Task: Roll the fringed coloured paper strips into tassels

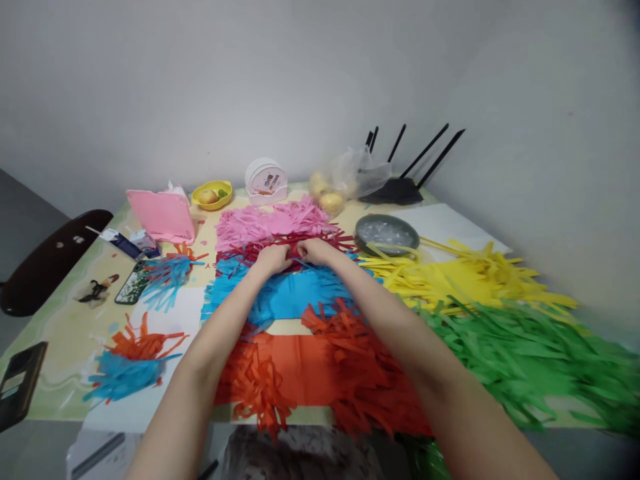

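Both my arms reach forward over a table covered with fringed coloured paper. My left hand (274,257) and my right hand (314,251) meet at the dark red fringed paper (330,240), fingers curled and pinching its strips between them. Behind it lies pink fringed paper (273,221). Under my forearms lie blue fringed paper (295,293) and orange-red fringed paper (310,373).
Yellow fringed paper (465,277) and green fringed paper (525,360) fill the right. A grey bowl (386,234), router (395,190), bagged fruit (333,193), white round box (266,180), yellow bowl (213,194), pink case (161,217), phone (131,283) and small paper tassels (133,360) lie around.
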A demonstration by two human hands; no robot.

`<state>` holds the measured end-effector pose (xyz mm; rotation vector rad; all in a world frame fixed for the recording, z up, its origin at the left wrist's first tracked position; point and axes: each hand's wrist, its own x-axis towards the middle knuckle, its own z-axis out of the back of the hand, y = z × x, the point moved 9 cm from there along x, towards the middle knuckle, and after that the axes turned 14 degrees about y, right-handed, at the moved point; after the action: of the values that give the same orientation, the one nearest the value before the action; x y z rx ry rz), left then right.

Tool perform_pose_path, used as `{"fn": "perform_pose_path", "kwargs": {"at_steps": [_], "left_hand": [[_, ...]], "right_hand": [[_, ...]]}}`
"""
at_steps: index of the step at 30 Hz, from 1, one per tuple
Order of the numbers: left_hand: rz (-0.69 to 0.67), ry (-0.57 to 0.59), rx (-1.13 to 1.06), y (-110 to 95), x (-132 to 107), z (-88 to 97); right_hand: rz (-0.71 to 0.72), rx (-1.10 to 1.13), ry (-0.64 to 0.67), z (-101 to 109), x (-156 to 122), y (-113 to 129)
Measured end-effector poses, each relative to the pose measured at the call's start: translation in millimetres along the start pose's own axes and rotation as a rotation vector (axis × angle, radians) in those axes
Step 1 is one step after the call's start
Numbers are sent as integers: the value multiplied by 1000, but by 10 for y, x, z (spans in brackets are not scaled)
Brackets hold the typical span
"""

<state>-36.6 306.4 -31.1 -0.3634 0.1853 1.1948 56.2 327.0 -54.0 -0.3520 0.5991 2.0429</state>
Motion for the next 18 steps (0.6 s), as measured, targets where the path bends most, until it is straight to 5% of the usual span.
{"fn": "perform_pose_path", "kwargs": {"at_steps": [10, 18], "left_hand": [[88, 89, 6, 91, 24, -56], [146, -51, 11, 42, -90, -66]], "right_hand": [[9, 37, -27, 39, -53, 40], [28, 68, -190, 211, -403, 239]]}}
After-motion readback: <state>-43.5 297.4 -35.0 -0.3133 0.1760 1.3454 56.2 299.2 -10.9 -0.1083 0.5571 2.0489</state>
